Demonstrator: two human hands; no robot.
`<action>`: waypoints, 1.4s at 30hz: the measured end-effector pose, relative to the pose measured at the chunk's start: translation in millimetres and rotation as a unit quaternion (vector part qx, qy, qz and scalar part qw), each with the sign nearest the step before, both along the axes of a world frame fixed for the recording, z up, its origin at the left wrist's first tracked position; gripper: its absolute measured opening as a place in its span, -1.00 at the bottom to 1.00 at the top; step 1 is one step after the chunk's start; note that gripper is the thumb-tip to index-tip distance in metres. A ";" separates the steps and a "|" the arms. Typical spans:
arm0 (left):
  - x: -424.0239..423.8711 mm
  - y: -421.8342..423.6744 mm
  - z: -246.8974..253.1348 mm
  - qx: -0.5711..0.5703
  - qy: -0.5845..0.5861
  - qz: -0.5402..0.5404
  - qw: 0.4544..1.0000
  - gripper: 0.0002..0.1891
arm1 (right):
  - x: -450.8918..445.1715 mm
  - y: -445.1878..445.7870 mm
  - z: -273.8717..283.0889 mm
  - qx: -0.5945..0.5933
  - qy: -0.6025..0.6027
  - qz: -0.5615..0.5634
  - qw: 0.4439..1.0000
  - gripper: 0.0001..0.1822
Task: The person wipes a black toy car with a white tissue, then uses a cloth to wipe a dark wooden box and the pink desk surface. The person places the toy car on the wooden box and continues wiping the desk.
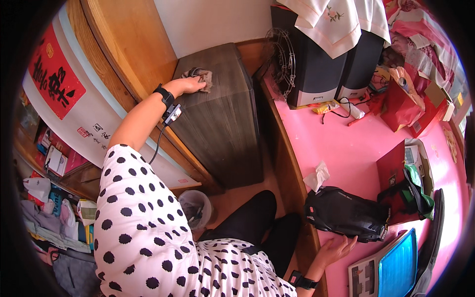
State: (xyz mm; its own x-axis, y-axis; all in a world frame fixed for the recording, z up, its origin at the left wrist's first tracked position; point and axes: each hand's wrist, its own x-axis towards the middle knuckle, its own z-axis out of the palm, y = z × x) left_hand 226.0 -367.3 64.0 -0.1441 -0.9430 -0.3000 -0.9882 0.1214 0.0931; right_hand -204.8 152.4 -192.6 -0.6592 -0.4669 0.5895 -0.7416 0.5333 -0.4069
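Note:
With its fingers bent over a crumpled grey-brown cloth (pixel 205 78), my left hand (pixel 192 84) presses on the top of a dark wood-grain cabinet (pixel 226 67). The cloth bunches out around the fingertips near the cabinet's left part. My right hand (pixel 336 250) lies at the edge of a pink-topped surface (pixel 334 148), fingers spread and nothing held. Its fingertips are beside the lower edge of a black bag (pixel 345 211). A crumpled white tissue (pixel 317 176) rests just above that bag.
Black speakers (pixel 319 67) under an embroidered white cloth (pixel 334 22) stand beyond the pink surface. Red paper bags (pixel 402 100), an open box (pixel 393 170) and a blue-covered item (pixel 399 263) lie right. A waste bin (pixel 195 209) stands on the floor beside my legs.

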 end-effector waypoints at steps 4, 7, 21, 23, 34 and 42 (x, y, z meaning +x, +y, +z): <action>-48.1 10.7 18.3 0.042 0.010 -0.072 0.996 -0.20 | -2.2 0.6 -4.2 0.002 -0.009 -0.005 1.000 -0.60; -63.7 -3.3 14.7 0.038 -0.033 -0.126 0.991 -0.21 | -2.9 1.9 -4.5 0.009 -0.007 -0.002 1.000 -0.63; -86.3 -185.5 -6.8 -0.032 -0.103 -0.185 0.977 -0.21 | -0.2 3.0 -0.2 0.058 0.050 -0.031 0.997 -0.65; -73.8 -220.1 -12.2 -0.043 -0.111 -0.183 0.976 -0.21 | -0.1 0.3 2.4 0.071 0.050 -0.033 0.996 -0.65; -36.0 -325.2 -24.7 -0.062 -0.038 -0.214 0.974 -0.36 | 6.3 -18.2 15.8 0.116 0.064 -0.052 0.990 -0.65; -6.0 -308.2 -8.8 -0.107 -0.178 -0.115 0.971 -0.33 | 11.3 -24.5 19.6 0.125 0.074 -0.065 0.987 -0.65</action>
State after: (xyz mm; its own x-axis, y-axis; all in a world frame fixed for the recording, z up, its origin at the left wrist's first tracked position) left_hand 220.0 -675.5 55.3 -0.2817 -0.9442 -0.1705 -0.8972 0.3222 -0.3022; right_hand -193.5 127.9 -173.0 -0.6380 -0.5282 0.5603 -0.7023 0.6975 -0.1422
